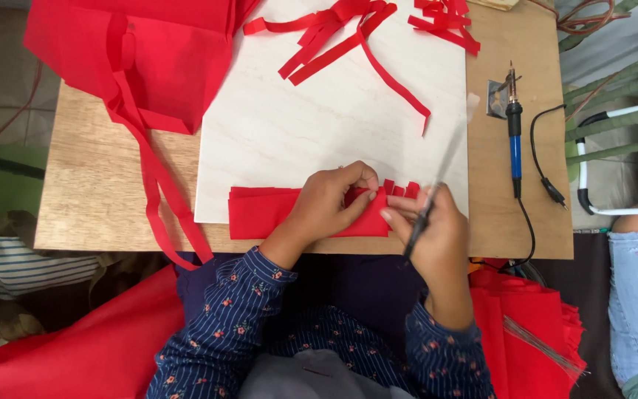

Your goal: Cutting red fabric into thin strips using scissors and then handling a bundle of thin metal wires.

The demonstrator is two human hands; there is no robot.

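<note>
Folded red cloth [275, 210] lies on the near edge of the white board [334, 118], its long axis running left to right, parallel to that edge.

Head view: we see the left hand [330, 199] resting on the cloth's right half, fingertips pressed together on the fringed end, where short cut tabs [400, 190] stand up. The right hand [433, 233] sits just right of the cloth, closed around scissors [437, 185] whose blurred blades angle up and away over the board. The cloth thus lies leftward of the scissors; the left hand is nearer its middle.

Beyond the cloth on the board lie loose red strips [348, 37]. Off the board's right side rests a blue-handled soldering iron [515, 125]; off its left, a red bag [142, 59].
</note>
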